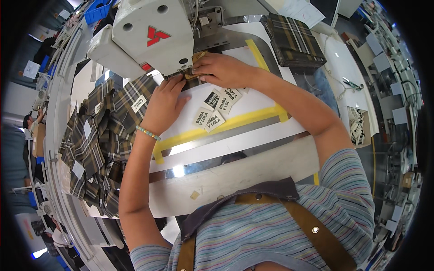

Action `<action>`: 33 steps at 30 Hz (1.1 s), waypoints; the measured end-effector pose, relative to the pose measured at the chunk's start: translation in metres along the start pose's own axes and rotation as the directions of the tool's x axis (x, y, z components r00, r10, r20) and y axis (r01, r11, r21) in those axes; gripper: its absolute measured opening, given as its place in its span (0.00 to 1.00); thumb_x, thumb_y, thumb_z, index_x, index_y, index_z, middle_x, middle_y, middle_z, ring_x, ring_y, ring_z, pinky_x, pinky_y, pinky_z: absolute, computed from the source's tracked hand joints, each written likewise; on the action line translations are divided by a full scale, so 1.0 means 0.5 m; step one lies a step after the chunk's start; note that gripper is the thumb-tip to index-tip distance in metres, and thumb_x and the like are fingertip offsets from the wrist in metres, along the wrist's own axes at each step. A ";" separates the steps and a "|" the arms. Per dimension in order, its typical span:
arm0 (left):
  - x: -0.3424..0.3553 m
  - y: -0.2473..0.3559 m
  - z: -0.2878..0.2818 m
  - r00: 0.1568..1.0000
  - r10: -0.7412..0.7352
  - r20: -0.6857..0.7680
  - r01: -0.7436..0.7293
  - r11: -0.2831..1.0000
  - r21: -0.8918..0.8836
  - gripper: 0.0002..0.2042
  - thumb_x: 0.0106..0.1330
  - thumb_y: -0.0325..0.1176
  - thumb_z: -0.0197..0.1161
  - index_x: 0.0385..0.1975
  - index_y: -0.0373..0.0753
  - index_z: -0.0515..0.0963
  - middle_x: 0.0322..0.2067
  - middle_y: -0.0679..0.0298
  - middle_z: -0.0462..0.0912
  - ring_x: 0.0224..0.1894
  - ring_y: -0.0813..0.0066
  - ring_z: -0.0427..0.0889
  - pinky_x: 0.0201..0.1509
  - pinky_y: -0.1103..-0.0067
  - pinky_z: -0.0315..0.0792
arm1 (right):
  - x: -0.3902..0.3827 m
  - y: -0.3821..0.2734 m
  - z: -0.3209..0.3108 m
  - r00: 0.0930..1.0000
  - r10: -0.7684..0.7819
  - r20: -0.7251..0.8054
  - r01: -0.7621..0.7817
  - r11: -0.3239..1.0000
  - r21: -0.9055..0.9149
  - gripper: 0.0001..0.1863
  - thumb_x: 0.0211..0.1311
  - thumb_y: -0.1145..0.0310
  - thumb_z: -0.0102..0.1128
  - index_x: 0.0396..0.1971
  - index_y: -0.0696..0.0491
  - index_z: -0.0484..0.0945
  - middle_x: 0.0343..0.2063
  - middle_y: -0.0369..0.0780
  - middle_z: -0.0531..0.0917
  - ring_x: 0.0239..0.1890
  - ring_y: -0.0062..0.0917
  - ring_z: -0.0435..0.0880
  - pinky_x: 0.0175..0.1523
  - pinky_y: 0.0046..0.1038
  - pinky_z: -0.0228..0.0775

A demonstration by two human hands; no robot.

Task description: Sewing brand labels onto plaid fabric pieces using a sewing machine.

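Observation:
A large white sewing machine head [149, 38] stands over the work at the far side. My left hand [165, 105] lies palm down just under it, fingers stretched toward the needle area, thumb apart. From the right, my right hand [224, 70] reaches in with its fingers laid over a brass-coloured clamp plate [199, 56]. A little dark plaid fabric [192, 83] shows between the hands; most of it is hidden. Several printed fabric labels [212, 118], mostly off-white and one black, lie loosely on the white work plate [181, 128] nearer to me.
Plaid fabric pieces [97, 147], some bearing labels, are heaped at left. A folded plaid stack [296, 40] sits at far right. Further right are thread snips [352, 84] and a box of labels [357, 128]. Yellow tape [217, 126] borders the plate. A blue bin [96, 12] stands far left.

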State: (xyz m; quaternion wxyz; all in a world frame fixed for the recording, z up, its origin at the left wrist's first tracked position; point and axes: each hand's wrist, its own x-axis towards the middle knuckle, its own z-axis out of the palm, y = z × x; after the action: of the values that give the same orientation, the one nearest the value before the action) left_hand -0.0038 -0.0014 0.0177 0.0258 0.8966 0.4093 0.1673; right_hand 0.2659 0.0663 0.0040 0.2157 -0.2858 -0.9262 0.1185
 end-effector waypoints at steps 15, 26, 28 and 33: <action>-0.032 0.027 -0.028 0.999 0.033 -0.034 -0.035 0.997 -0.071 0.18 0.69 0.29 0.71 0.57 0.33 0.82 0.62 0.56 0.85 0.69 0.50 0.77 0.72 0.62 0.74 | -0.058 0.016 -0.050 0.991 0.130 0.018 -0.129 0.989 -0.067 0.20 0.73 0.60 0.67 0.61 0.47 0.86 0.51 0.39 0.82 0.59 0.37 0.82 0.64 0.41 0.74; -0.019 0.034 -0.006 0.994 0.097 -0.059 -0.101 0.993 -0.057 0.21 0.69 0.29 0.70 0.61 0.32 0.80 0.65 0.55 0.82 0.73 0.50 0.73 0.77 0.61 0.69 | -0.049 -0.057 -0.034 0.997 0.026 0.069 -0.010 0.974 -0.224 0.22 0.74 0.56 0.65 0.63 0.46 0.84 0.55 0.39 0.81 0.60 0.37 0.80 0.67 0.41 0.72; -0.015 0.025 -0.004 0.995 0.080 -0.056 -0.083 0.995 -0.048 0.21 0.69 0.29 0.70 0.61 0.32 0.80 0.65 0.55 0.81 0.73 0.50 0.73 0.77 0.62 0.69 | -0.055 -0.077 -0.047 0.994 0.074 0.081 -0.062 0.988 -0.140 0.23 0.77 0.55 0.63 0.66 0.46 0.82 0.63 0.42 0.81 0.66 0.40 0.78 0.71 0.42 0.70; -0.008 -0.003 0.008 0.998 0.051 -0.037 -0.052 0.998 -0.024 0.21 0.74 0.32 0.67 0.63 0.32 0.79 0.67 0.56 0.80 0.73 0.51 0.71 0.78 0.64 0.66 | -0.108 -0.006 -0.052 0.992 0.094 -0.081 -0.105 0.984 -0.146 0.24 0.80 0.52 0.58 0.65 0.49 0.82 0.69 0.45 0.78 0.69 0.43 0.77 0.71 0.43 0.71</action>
State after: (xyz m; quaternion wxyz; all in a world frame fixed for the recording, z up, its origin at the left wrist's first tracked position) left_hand -0.0059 -0.0029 0.0126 0.0250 0.9033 0.3843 0.1892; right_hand 0.3168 0.0351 0.0100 0.2214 -0.3511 -0.9085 0.0485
